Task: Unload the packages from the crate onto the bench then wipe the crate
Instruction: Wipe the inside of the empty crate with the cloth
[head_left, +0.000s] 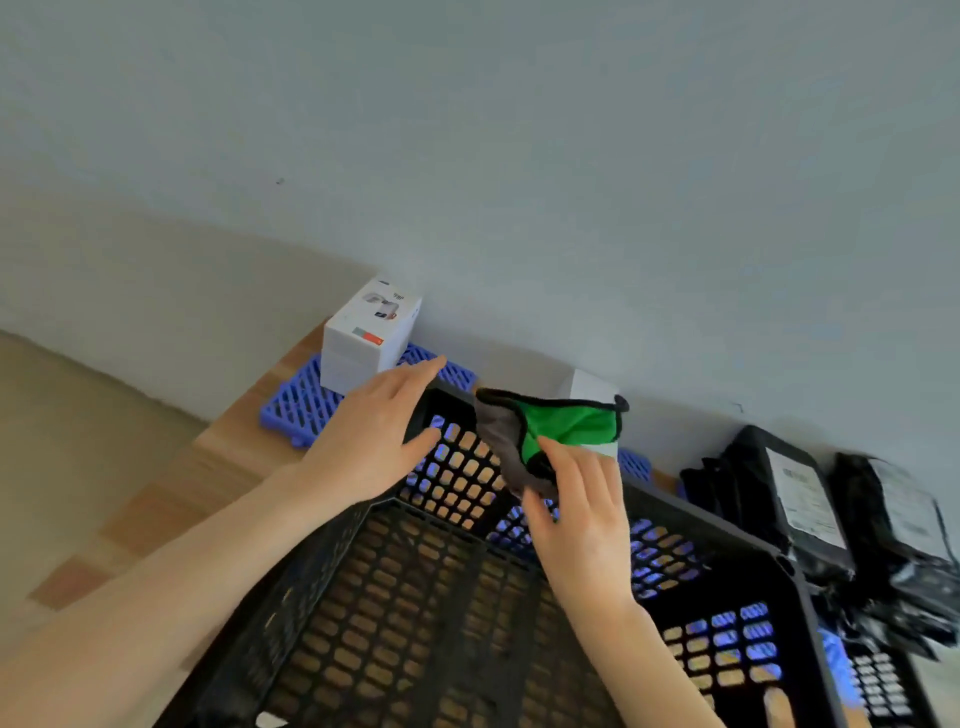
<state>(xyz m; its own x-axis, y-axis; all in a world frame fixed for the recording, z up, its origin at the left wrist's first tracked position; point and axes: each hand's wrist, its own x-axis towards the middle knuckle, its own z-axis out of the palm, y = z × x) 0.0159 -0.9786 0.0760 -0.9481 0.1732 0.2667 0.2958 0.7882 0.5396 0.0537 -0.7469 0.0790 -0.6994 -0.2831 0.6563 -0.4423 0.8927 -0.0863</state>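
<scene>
Crate (415, 597) of black perforated plastic on a pale wooden bench (234, 452) set against a plain grey-white wall (519, 156).
A blue lattice mat (296, 410) beyond the crate bears a white carton (369, 338); glossy black labelled packages (789, 499) lie just right of the crate. The left hand (374, 436) rests, fingers straight, on the crate's far-left corner; the right hand (576, 509) pinches a soft green-and-grey cloth (561, 426), black-edged, above the crate's far wall.

The crate (415, 597) interior lies open from above; black packages (800, 499) crowd its right side.
</scene>
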